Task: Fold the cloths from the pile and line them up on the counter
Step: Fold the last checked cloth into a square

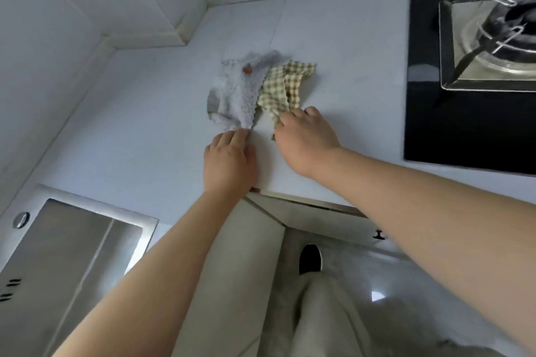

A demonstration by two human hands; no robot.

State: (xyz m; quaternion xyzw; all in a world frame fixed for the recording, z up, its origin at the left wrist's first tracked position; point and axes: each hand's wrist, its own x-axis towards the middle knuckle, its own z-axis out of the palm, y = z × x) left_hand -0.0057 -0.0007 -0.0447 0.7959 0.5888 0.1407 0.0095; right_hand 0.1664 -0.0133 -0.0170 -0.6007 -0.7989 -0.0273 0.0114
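Separating the overlapped cloths is the step, we judge: our right hand curls its fingers round the near edge of the checked cloth, while our left hand touches the grey dotted cloth at its near corner, pinching or only pressing we cannot tell. Both lie crumpled mid-worktop. We should pull one free, smooth it flat, then fold corner to corner.
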